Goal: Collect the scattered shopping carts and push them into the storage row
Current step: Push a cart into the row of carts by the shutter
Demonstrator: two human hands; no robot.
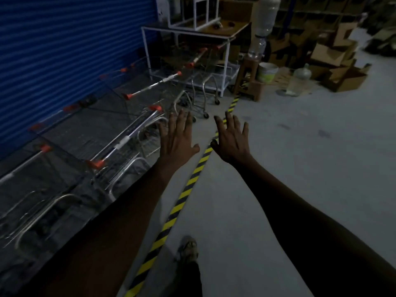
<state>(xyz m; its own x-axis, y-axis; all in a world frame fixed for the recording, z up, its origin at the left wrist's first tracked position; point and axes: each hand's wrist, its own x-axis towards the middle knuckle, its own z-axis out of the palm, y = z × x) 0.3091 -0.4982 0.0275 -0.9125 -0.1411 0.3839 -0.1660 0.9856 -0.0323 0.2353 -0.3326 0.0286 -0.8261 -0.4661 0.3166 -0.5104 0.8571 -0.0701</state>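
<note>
Looks well along: shopping carts parked side by side in the storage row along the blue roller shutter, left of the yellow-and-black floor tape. A few more bunched at the far end under the white-framed desk, at odd angles, probably wanting a straighten. No loose cart showing on the open floor to the right. Left hand and right hand both stretched forward, fingers spread wide, holding nothing. Nearest cart handle just left of the left hand, untouched; right hand over the tape, apart from the carts.
</note>
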